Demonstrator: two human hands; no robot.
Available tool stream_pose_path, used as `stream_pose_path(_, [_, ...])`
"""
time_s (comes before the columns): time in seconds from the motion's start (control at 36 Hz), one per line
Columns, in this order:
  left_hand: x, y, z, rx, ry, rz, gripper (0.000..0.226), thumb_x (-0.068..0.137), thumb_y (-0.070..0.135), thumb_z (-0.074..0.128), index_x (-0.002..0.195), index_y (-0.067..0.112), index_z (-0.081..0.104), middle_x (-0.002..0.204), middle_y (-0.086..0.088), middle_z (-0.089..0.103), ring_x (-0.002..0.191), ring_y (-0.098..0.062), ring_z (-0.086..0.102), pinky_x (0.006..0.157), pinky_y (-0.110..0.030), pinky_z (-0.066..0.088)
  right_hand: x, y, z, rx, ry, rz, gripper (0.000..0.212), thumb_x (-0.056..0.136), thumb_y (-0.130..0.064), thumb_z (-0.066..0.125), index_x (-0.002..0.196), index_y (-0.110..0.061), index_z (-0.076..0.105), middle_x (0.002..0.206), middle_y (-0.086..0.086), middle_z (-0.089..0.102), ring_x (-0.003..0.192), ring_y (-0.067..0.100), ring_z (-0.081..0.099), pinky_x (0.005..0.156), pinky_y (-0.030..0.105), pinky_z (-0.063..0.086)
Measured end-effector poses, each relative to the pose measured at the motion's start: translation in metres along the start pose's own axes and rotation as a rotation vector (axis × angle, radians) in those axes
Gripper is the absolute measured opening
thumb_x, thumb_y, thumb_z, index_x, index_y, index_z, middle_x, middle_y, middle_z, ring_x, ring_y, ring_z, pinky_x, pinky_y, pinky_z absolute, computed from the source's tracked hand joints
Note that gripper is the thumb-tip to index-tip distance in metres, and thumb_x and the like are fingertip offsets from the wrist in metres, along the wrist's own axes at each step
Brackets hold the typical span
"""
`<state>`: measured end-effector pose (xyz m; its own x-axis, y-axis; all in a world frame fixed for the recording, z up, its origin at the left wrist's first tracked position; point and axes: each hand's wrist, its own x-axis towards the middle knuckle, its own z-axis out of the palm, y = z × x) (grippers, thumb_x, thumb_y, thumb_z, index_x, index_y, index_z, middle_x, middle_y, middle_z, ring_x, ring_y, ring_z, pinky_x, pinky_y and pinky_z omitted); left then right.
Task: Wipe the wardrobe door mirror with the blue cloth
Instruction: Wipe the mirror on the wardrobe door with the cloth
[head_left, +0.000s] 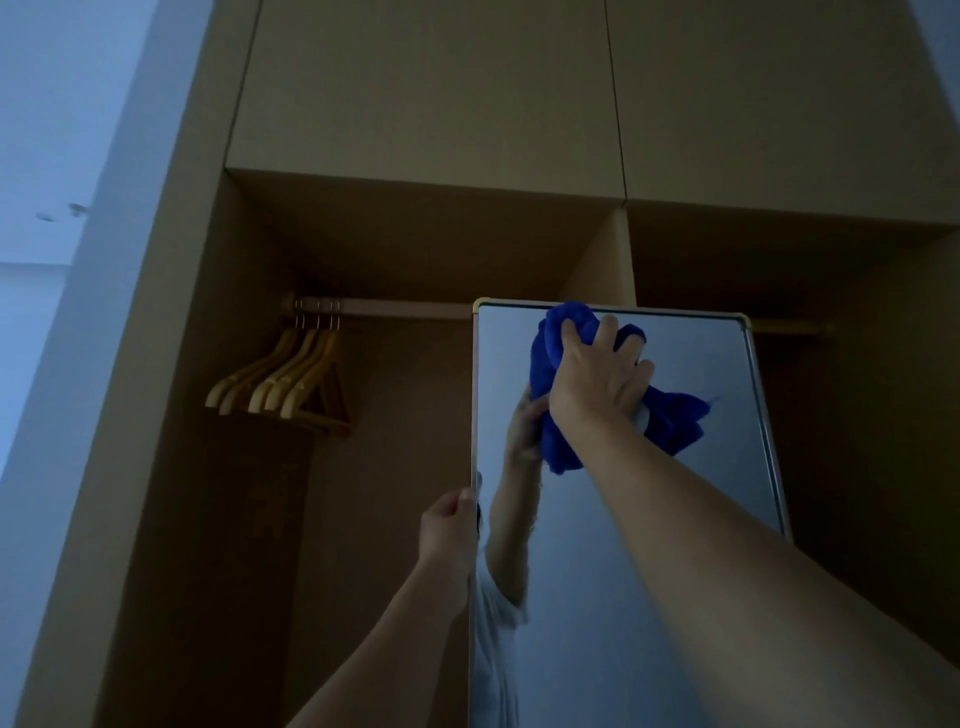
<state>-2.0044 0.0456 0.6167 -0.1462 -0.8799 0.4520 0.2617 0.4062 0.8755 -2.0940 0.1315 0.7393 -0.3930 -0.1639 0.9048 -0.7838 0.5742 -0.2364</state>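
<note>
So the tall metal-framed mirror (613, 545) is the thing to orient by here. The crumpled bright blue cloth (558, 374) is pressed flat against the glass just below the mirror's top edge, near the middle of its width, with a loose tail hanging off lower right. The right hand (597, 376) has its fingers curled into the bunched cloth, gripping it while pushing it onto the glass. The left hand (449, 525) is on the mirror's left edge, well below the cloth, fingers wrapped round the frame to steady it.

What could go wrong, as I see it: the cloth is balled up, so only a small patch touches glass, and I'd guess that leaves streaks or missed strips near the top corners. Pushing hard this high up could swing or flex the mirror if the left hand loosens. The dangling tail could also drag over already wiped glass. It's pretty dim, so smears would be hard to spot anyway.

Count: one mirror, one cloth, two hands. Left of the mirror, a bunch of pale wooden hangers (283, 382) on a rail (395, 307), about five, though they overlap so I can't be sure.
</note>
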Motion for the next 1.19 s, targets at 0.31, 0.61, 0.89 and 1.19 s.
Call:
stream_pose_path(0.31, [0.000, -0.002, -0.001, 0.040, 0.004, 0.077, 0.031, 0.100, 0.022, 0.040, 0.072, 0.017, 0.055, 0.066, -0.001, 0.050, 0.062, -0.012, 0.046, 0.055, -0.025, 0.035, 0.001, -0.035, -0.003, -0.091, 0.023, -0.120, 0.093, 0.076, -0.031, 0.074, 0.149, -0.029, 0.014, 0.145, 0.014, 0.022, 0.124, 0.037, 0.031, 0.098, 0.047, 0.035])
stream_pose_path(0.61, [-0.001, -0.005, 0.000, 0.066, 0.012, 0.093, 0.030, 0.100, 0.025, 0.037, 0.080, 0.020, 0.058, 0.070, -0.001, 0.055, 0.061, -0.011, 0.050, 0.053, -0.023, 0.037, 0.004, -0.050, -0.003, -0.131, 0.087, -0.274, 0.078, 0.081, -0.040, 0.065, 0.146, -0.034, 0.021, 0.146, 0.012, 0.024, 0.121, 0.039, 0.031, 0.094, 0.048, 0.032])
stream_pose_path(0.89, [-0.001, -0.007, 0.002, 0.114, 0.028, 0.131, 0.028, 0.100, 0.025, 0.037, 0.078, 0.021, 0.054, 0.066, 0.002, 0.049, 0.059, -0.008, 0.045, 0.052, -0.020, 0.031, 0.013, -0.016, -0.004, -0.163, 0.035, -0.121, 0.079, 0.081, -0.037, 0.066, 0.146, -0.029, 0.022, 0.141, 0.015, 0.030, 0.119, 0.038, 0.034, 0.095, 0.047, 0.035])
stream_pose_path(1.19, [-0.001, -0.012, 0.004, 0.091, 0.050, 0.139, 0.032, 0.099, 0.025, 0.038, 0.072, 0.018, 0.054, 0.067, -0.001, 0.051, 0.060, -0.014, 0.047, 0.058, -0.028, 0.039, 0.009, -0.054, -0.006, -0.144, 0.084, -0.245, 0.076, 0.079, -0.043, 0.066, 0.143, -0.029, 0.028, 0.136, 0.014, 0.032, 0.118, 0.039, 0.034, 0.092, 0.048, 0.033])
